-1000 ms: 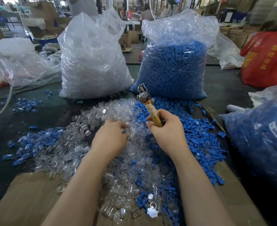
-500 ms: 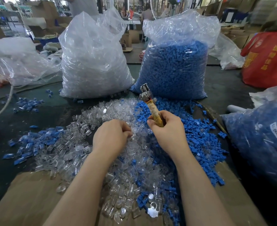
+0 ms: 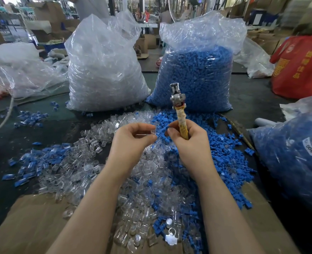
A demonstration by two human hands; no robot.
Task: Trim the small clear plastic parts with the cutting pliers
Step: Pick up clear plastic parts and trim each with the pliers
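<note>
Pinching one small clear plastic part (image 3: pixel 152 132) between thumb and fingertips of the left hand (image 3: pixel 131 142), just above the loose heap of clear plastic parts (image 3: pixel 89 162). Likely light, stiff, slick; best held by the body, leaving the edge exposed. Clenched in the right hand (image 3: pixel 190 142): tape-wrapped cutting pliers (image 3: pixel 179 107), head upright. Crowding close: scattered blue plastic pieces (image 3: pixel 225 153), tall clear sacks (image 3: pixel 103 66) behind.
</note>
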